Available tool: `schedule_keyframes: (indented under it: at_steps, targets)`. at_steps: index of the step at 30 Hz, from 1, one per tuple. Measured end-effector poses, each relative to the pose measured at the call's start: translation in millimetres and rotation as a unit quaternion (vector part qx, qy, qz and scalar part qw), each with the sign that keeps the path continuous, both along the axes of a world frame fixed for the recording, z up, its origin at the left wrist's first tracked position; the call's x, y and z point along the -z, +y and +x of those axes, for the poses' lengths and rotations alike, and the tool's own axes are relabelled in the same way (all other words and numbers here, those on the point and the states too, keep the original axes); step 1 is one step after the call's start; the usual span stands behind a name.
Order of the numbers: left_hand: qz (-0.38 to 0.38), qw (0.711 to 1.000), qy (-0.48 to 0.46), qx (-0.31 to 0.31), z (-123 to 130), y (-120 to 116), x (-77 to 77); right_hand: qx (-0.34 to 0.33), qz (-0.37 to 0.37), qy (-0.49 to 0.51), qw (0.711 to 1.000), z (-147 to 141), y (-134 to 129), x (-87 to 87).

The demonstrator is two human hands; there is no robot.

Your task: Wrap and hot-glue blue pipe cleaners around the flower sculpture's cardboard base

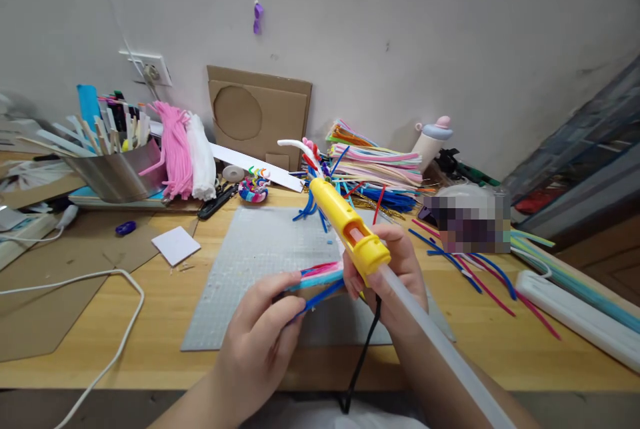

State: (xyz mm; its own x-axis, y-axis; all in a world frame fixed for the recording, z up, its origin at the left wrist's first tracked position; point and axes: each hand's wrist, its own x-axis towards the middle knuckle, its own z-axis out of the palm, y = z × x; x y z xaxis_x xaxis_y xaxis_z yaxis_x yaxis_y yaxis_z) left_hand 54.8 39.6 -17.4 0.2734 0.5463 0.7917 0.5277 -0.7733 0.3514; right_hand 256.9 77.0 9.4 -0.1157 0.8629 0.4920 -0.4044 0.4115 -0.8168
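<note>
My right hand is closed around a yellow hot glue gun. A long translucent glue stick runs out of its back end, and a black cord hangs below. The nozzle is hidden behind the body. In my left hand, pinched between thumb and fingers, is a craft piece of pink, light blue and dark blue pipe cleaners. Its far end reaches behind my right hand. Both hands are above a grey cutting mat. Blue pipe cleaner ends show beyond the glue gun.
Pink pipe cleaners and a metal holder of sticks stand back left. Cut cardboard leans on the wall. Pipe cleaner bundles and a bottle are back right. Loose pipe cleaners lie right; a white cable crosses left.
</note>
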Motion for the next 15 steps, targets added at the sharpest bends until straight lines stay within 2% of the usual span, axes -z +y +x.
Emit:
schedule_keyframes:
  at_steps: [5, 10, 15]
  targets:
    - [0.051, 0.997, 0.06, 0.012, -6, 4, 3.6, 0.004, -0.009, -0.015, 1.0, -1, 0, -1.3]
    - [0.063, 0.996, 0.071, 0.002, -7, 4, 3.3, -0.015, -0.032, 0.03, 0.999, -2, 1, -12.7]
    - [0.067, 0.995, 0.067, -0.024, -8, 2, 5.2, -0.001, -0.009, 0.018, 1.0, 20, -11, -22.3]
